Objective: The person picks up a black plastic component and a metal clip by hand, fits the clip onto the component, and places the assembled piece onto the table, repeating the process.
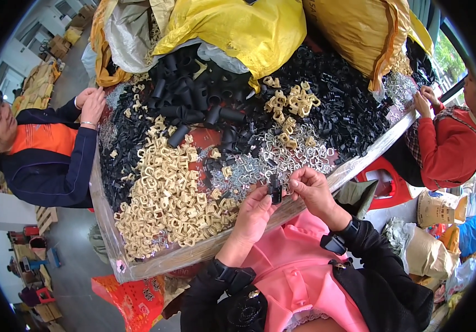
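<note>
Over the table's near edge, my left hand (252, 214) pinches a small black plastic part (275, 192) upright between thumb and fingers. Close beside it on the right is my right hand (315, 191), its thumb and fingertips pressed together; whatever they may hold is too small to make out. Just beyond both hands lie bent silver wire clips (303, 154) and a heap of tiny grey metal pieces (240, 172). A large pile of beige plastic pieces (166, 193) spreads to the left.
Black tubes (199, 91) and small black parts (343, 116) cover the far table. Yellow sacks (232, 33) stand behind them. The wrapped wooden table rim (177, 257) runs before me. One person (44, 149) works at the left, another (453, 138) at the right beside a red stool (387, 185).
</note>
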A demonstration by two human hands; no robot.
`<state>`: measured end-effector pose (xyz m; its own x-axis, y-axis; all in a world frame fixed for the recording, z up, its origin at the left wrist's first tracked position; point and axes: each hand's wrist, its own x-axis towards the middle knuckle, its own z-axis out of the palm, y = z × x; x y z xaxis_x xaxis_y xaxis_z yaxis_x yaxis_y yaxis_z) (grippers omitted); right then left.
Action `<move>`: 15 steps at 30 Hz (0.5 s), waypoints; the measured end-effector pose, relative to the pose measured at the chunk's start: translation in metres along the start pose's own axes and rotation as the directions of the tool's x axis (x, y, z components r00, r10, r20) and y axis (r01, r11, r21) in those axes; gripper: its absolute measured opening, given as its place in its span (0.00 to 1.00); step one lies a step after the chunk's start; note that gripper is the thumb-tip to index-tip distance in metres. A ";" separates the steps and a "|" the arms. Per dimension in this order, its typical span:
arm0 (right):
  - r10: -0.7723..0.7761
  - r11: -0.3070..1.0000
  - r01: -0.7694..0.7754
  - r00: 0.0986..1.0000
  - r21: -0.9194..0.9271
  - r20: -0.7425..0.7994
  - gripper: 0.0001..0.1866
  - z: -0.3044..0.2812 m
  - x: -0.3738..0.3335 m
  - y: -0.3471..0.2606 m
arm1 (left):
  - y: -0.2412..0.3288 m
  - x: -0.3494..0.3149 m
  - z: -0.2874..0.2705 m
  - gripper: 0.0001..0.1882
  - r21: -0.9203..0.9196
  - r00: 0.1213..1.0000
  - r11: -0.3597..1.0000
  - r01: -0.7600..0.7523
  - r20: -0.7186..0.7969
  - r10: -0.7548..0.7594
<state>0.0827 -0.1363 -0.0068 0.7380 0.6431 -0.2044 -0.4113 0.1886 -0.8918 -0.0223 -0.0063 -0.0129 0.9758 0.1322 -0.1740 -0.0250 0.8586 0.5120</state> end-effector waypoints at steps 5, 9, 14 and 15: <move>-0.002 1.000 0.001 1.000 0.017 0.009 0.06 0.000 0.000 0.002 | 0.001 0.001 0.002 0.15 0.002 1.000 1.000 0.007 0.022 -0.007; -0.017 1.000 0.017 1.000 -0.001 -0.025 0.05 0.000 0.001 0.005 | -0.001 0.003 0.003 0.16 0.030 1.000 1.000 0.005 0.029 -0.006; -0.007 1.000 0.007 0.999 -0.010 -0.036 0.05 -0.003 0.002 0.009 | -0.003 0.005 0.002 0.17 0.037 1.000 0.999 0.006 0.025 -0.007; -0.005 1.000 0.004 1.000 -0.006 -0.030 0.05 -0.004 0.001 0.009 | -0.003 0.006 0.000 0.18 0.047 1.000 0.999 0.012 0.023 -0.014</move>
<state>0.0823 -0.1367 -0.0166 0.7555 0.6199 -0.2121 -0.4046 0.1869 -0.8952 -0.0168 -0.0083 -0.0159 0.9808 0.1093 -0.1618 -0.0026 0.8358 0.5490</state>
